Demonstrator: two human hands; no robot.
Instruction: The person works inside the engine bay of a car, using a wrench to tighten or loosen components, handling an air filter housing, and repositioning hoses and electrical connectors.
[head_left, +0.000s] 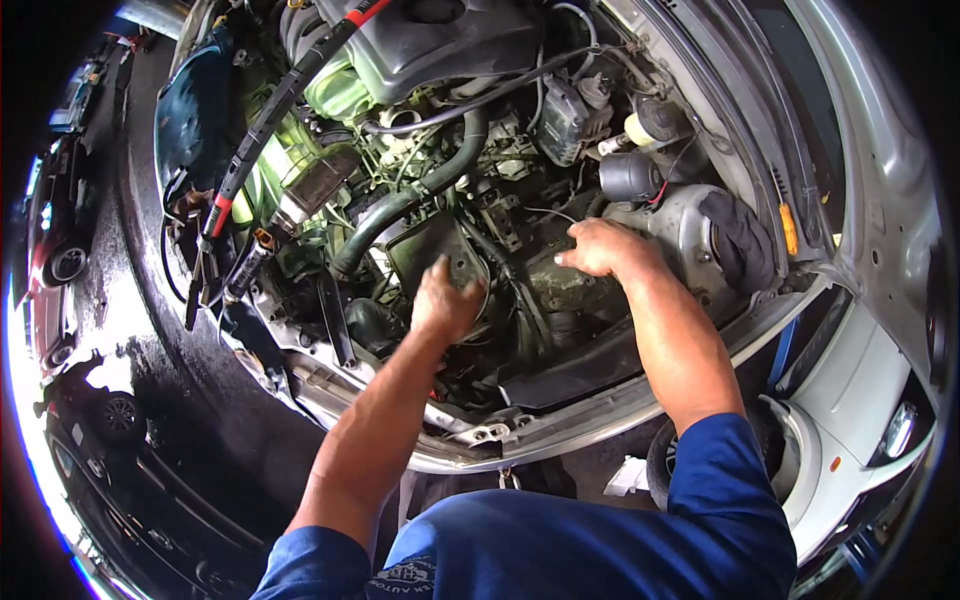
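Both my hands reach over the fender into a car's engine bay. My left hand (448, 300) is above a dark flat tray-like part (435, 251); its fingers look partly curled and blurred, and whether it touches anything is unclear. My right hand (600, 247) has its fingertips at a thin cable or wire (549, 211), beside the silver strut tower (679, 225); I cannot tell whether it grips the wire. A thick black coolant hose (409, 196) curves beyond my left hand. Ribbed wiring conduit (487, 244) runs between the two hands.
A red-and-black work light bar (281, 120) slants across the bay's left side. A black canister (628, 178) and a brake fluid reservoir (645, 129) stand beyond my right hand. A dark cloth (739, 244) lies on the strut tower. An orange-handled tool (787, 229) rests by the cowl.
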